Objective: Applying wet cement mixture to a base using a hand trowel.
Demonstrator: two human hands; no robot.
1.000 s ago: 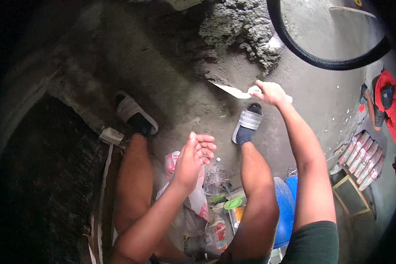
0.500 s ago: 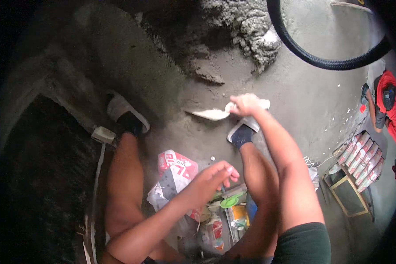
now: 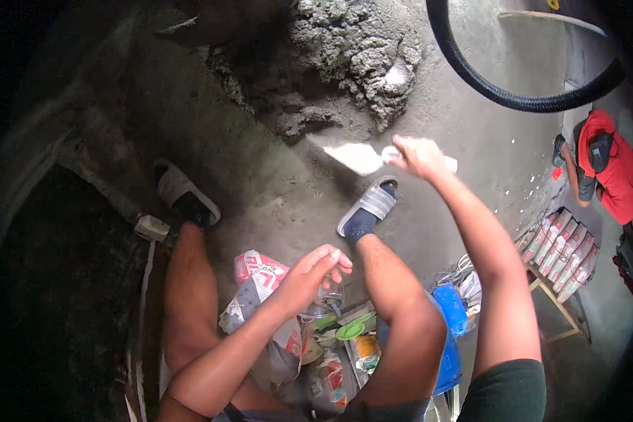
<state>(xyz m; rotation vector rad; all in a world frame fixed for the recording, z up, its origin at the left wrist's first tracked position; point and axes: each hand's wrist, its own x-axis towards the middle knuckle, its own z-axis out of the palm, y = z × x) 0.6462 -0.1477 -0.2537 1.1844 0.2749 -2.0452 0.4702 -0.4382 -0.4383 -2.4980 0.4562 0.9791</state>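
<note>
My right hand [image 3: 422, 156] grips the pale handle of a trowel [image 3: 359, 159]. Its bright blade points left over the grey floor, close to the near edge of a heap of wet mortar [image 3: 362, 53]. My left hand [image 3: 315, 276] hangs in the air with its fingers loosely bent and nothing in them. Below that hand lies a red, white and grey plastic sack [image 3: 261, 276]. A ridge of mortar hides in shadow left of the heap.
My sandalled feet [image 3: 377, 201] stand apart on the floor. Clutter with a green lid [image 3: 350, 331] and a blue container [image 3: 450, 309] lies near my legs. At right are stacked bundles [image 3: 561, 250], a framed screen [image 3: 557, 311] and a person in red [image 3: 608, 165]. A black hose [image 3: 520, 102] curves above.
My right hand and the trowel have moved slightly up and right, and the blade now shows its face. My left hand has shifted left. The whole view has shifted a little.
</note>
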